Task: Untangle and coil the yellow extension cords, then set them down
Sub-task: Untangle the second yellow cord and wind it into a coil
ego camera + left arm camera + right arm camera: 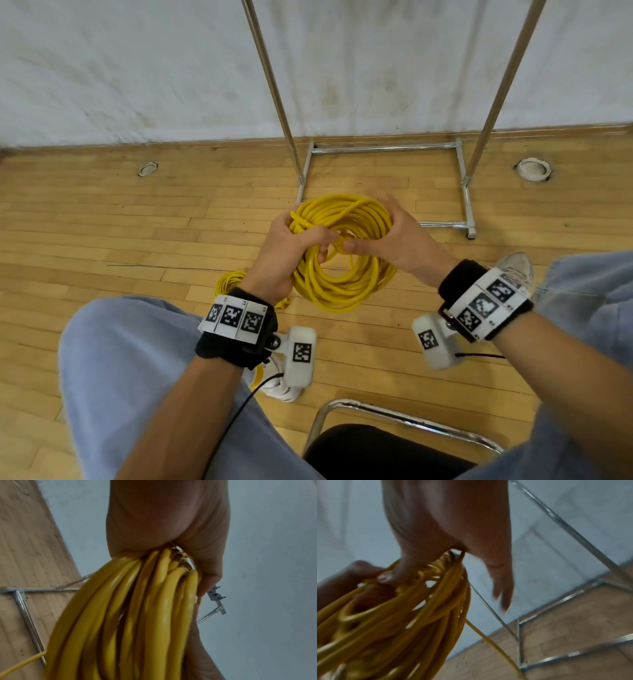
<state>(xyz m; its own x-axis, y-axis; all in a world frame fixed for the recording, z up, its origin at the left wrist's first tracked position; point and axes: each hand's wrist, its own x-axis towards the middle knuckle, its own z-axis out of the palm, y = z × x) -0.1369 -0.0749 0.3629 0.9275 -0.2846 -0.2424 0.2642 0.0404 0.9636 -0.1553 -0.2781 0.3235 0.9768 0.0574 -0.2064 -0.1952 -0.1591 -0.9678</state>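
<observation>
Nearest the head camera, two knees in light blue jeans point(130, 370) frame a black chair seat point(376, 452) with a chrome tube rim. Between and beyond the knees, a big coil of yellow extension cord point(337, 274) hangs in the air above the wooden floor point(102, 222), held up by both hands. On the coil's left side the left hand point(287, 253) has its grip clenched round a thick bundle of loops; the left wrist view shows the strands point(137, 601) emerging tightly packed from the fist point(163, 520). Against the upper right of the coil, the right hand point(390, 233) lies with its thumb pressed to the strands near the left thumb, while its fingers reach over the top of the loops. In the blurred right wrist view the thumb point(397, 573) presses on the cord point(419, 608) and the fingers point(503, 588) hang fairly straight beside it, so this grip looks released rather than wrapped. A single strand point(493, 645) trails from the coil down toward the floor.

A second, smaller yellow coil point(231, 282) lies on the floor just left of the left wrist, partly hidden by it. Both wrists wear black bands with printed square markers and white camera housings. Behind the coil stands a chrome garment rack point(383, 149) on the floor, close to a white wall point(137, 68). A white sneaker point(517, 265) shows near the right wrist.
</observation>
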